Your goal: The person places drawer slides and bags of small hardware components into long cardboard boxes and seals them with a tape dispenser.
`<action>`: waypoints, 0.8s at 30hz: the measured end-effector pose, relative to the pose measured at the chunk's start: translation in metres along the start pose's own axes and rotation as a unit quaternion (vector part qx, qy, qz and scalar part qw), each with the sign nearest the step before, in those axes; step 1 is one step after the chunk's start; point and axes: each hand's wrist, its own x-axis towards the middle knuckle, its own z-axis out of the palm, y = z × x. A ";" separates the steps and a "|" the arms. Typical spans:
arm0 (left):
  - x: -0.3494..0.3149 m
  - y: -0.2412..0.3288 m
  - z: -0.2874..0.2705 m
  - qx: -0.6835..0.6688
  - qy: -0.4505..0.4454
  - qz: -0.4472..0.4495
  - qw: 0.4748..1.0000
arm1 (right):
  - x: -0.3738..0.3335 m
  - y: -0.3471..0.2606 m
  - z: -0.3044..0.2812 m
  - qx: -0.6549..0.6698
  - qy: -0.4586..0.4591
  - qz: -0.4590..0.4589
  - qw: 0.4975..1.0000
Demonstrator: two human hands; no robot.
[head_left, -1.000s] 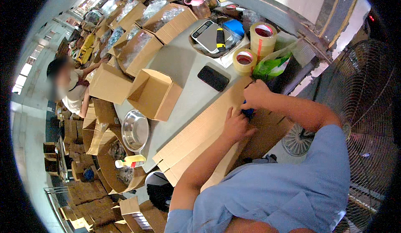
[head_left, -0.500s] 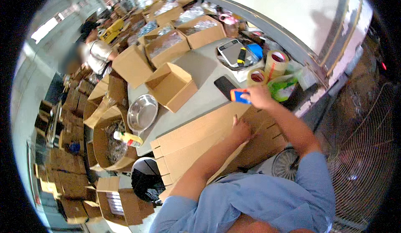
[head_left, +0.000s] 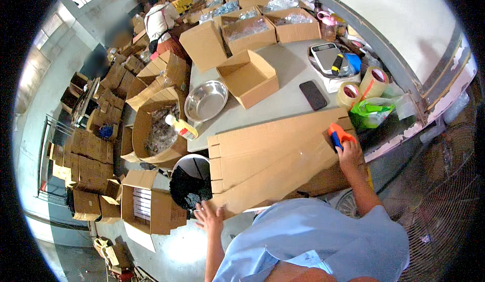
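Observation:
Flattened cardboard sheets (head_left: 273, 150) lie across the near part of the grey table (head_left: 293, 62), the top one set at a slant. At its right end my right hand (head_left: 349, 153) grips a small orange-and-blue hand tool (head_left: 335, 135), whose exact kind I cannot make out. The tool is on or just over the board. My left hand (head_left: 209, 217) has its fingers spread at the board's near left corner, beside a round bin holding black material (head_left: 189, 186). Beyond the board lies a black phone (head_left: 313, 95).
Tape rolls (head_left: 348, 95), a green plastic bag (head_left: 374, 111) and a scale (head_left: 326, 57) crowd the right side. A steel bowl (head_left: 206, 101), an open carton (head_left: 247, 80) and a yellow bottle (head_left: 182, 126) stand left. Another person (head_left: 160, 21) works far left. A fan (head_left: 439, 206) is near right.
My right hand has brought the tool nearer, from beside the phone to the board's right end. My left hand has moved from mid-board to its near left corner and opened. The view has shifted.

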 end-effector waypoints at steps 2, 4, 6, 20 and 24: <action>0.008 -0.063 0.022 -0.239 -0.059 -0.099 0.964 | -0.032 0.007 -0.003 -0.042 -0.107 -0.004 0.993; 0.022 -0.065 0.027 -0.475 -0.141 -0.161 0.853 | -0.043 0.003 0.008 0.011 -0.008 -0.039 0.999; 0.021 -0.065 0.029 -0.597 -0.175 -0.179 0.763 | -0.041 -0.030 0.007 0.084 0.032 -0.048 0.995; 0.102 -0.124 -0.099 -0.734 -0.331 -0.021 0.593 | -0.069 -0.123 -0.024 0.294 -0.098 0.250 0.917; 0.163 -0.121 -0.132 -0.654 -0.404 0.023 0.639 | -0.158 -0.099 -0.006 0.464 -0.091 0.395 0.788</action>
